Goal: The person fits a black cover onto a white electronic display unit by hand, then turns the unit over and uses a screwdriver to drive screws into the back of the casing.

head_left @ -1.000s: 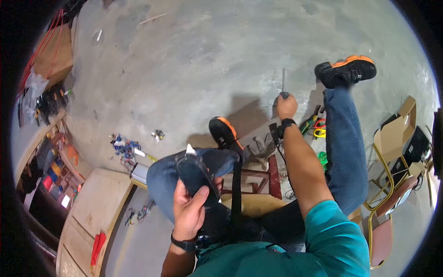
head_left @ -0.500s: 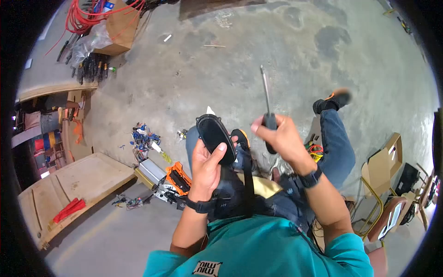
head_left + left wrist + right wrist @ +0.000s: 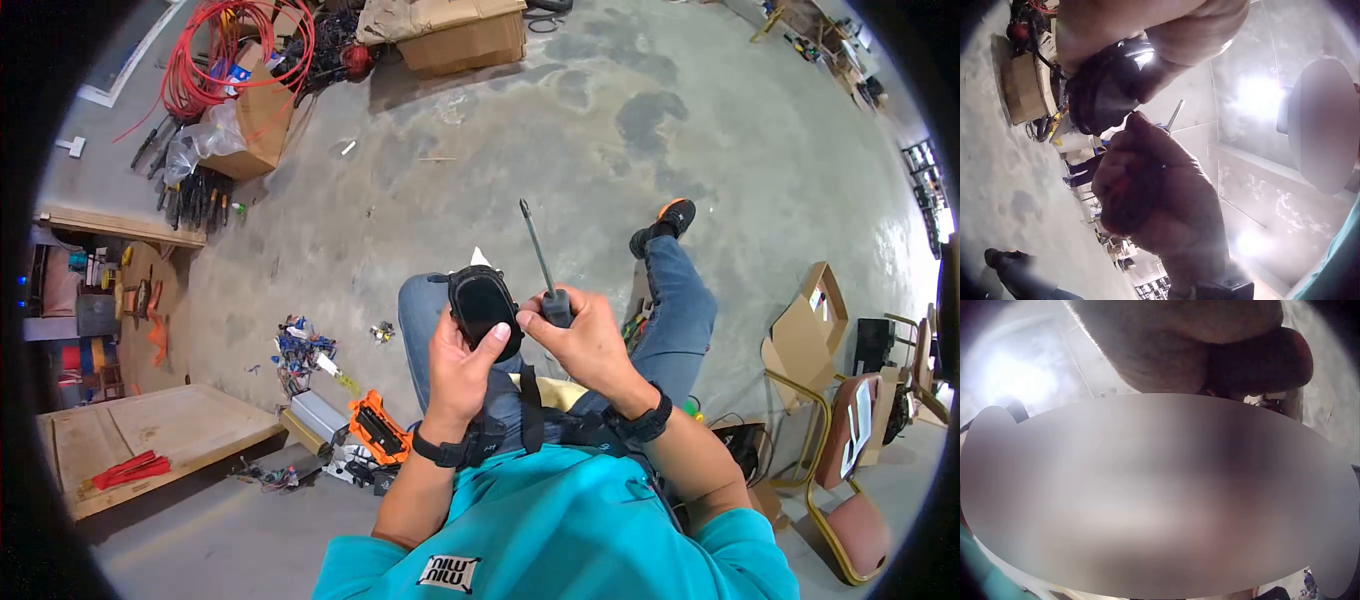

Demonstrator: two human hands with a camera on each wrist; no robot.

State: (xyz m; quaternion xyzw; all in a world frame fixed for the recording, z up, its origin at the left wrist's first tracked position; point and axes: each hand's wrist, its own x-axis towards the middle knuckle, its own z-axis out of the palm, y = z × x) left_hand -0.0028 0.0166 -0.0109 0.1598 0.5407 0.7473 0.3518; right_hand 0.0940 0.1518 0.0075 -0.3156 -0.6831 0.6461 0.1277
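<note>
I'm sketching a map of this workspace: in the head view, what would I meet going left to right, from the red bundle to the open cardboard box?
Red bundle → silver box → orange-and-black item → left hand holding a black oval piece → right hand holding a screwdriver → open cardboard box.

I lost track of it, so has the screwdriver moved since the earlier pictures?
Yes, the screwdriver, in the right hand, has come in closer to the yellow seat.
</note>
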